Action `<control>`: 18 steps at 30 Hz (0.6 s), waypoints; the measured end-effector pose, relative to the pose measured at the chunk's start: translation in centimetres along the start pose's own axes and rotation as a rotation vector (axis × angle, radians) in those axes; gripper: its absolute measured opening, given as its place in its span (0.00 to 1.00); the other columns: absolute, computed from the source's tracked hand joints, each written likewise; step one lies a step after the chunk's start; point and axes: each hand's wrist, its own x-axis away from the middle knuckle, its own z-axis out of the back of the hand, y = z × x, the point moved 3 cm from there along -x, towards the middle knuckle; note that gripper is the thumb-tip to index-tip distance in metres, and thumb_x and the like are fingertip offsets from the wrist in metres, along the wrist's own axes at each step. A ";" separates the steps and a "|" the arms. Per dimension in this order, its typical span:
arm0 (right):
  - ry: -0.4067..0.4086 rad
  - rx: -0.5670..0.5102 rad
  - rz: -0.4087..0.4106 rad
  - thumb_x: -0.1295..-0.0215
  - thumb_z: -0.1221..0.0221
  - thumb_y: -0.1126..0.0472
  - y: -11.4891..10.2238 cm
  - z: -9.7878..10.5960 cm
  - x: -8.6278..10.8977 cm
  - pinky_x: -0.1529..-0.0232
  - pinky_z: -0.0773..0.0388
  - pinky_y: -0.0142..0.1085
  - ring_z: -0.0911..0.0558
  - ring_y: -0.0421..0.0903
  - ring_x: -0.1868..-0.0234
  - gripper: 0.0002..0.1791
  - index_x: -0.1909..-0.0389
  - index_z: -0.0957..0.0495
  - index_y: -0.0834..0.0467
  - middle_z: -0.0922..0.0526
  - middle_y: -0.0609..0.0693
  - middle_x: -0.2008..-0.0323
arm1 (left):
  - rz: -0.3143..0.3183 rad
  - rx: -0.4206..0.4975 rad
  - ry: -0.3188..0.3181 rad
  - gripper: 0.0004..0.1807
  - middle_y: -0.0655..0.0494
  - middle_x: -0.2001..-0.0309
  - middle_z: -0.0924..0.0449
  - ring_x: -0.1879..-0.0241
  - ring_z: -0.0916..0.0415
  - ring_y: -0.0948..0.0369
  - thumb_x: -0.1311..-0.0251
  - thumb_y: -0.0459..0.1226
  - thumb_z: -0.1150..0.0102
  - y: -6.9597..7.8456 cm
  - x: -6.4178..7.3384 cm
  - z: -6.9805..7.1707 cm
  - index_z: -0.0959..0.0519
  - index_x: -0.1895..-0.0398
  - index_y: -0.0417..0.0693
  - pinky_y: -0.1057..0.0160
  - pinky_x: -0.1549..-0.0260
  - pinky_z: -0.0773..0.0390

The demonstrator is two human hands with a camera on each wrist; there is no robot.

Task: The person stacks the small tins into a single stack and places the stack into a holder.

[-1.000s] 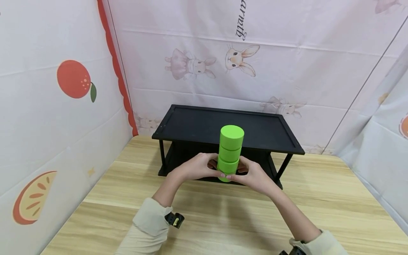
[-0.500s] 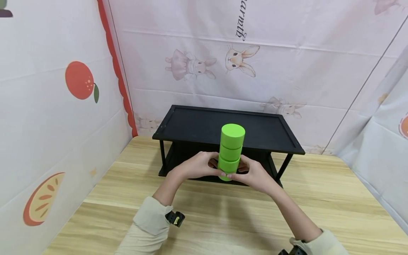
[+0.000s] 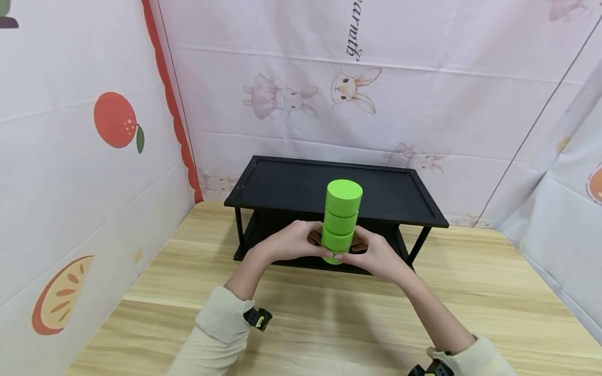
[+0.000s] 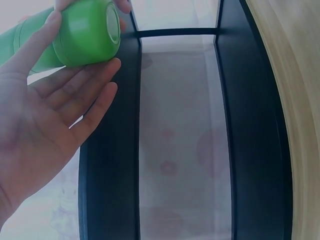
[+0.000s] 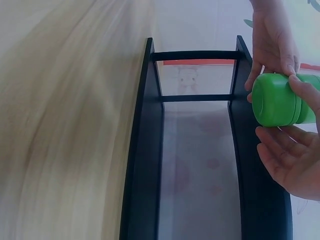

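In the head view, a bright green ringed cylindrical container stands upright between both hands, in front of the black two-tier shelf. My left hand holds its lower part from the left, with the thumb across the near side. From the right, my right hand grips the same part, and the thumb tips nearly meet. Both wrist views show the container's rounded base off the table, near the upper board's level. In the left wrist view, several left fingers extend under or beside the container. Its far side is hidden.
The shelf stands on a light wooden table against a pink rabbit-print cloth. Fruit-print cloth hangs at the left, and more cloth hangs at the right. Thin black posts support the upper board.
The container and both hands have risen very slightly in the head view. Both hands keep their hold. The head view has shifted a little.
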 end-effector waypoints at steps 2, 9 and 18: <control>-0.002 -0.003 0.000 0.49 0.32 0.51 0.0 0.1 -0.1 0.58 0.25 0.40 0.22 0.44 0.59 0.30 0.46 0.29 0.56 0.22 0.47 0.60 | -0.003 0.000 -0.004 0.26 0.57 0.55 0.23 0.59 0.24 0.66 0.47 0.41 0.34 0.0 0.0 0.1 0.28 0.46 0.42 0.69 0.60 0.25; 0.000 -0.001 0.008 0.49 0.32 0.51 -0.2 0.4 -0.2 0.58 0.24 0.42 0.22 0.44 0.60 0.29 0.47 0.28 0.56 0.21 0.48 0.60 | 0.001 0.010 -0.011 0.25 0.56 0.55 0.23 0.60 0.24 0.66 0.47 0.40 0.35 0.3 -0.2 0.2 0.28 0.46 0.42 0.69 0.60 0.25; 0.014 0.009 0.021 0.50 0.32 0.51 -0.4 1.0 -0.4 0.58 0.24 0.39 0.22 0.43 0.60 0.28 0.48 0.27 0.57 0.21 0.48 0.61 | -0.024 0.004 -0.015 0.25 0.57 0.55 0.24 0.60 0.24 0.65 0.47 0.41 0.35 0.5 -0.8 0.6 0.28 0.47 0.42 0.68 0.61 0.24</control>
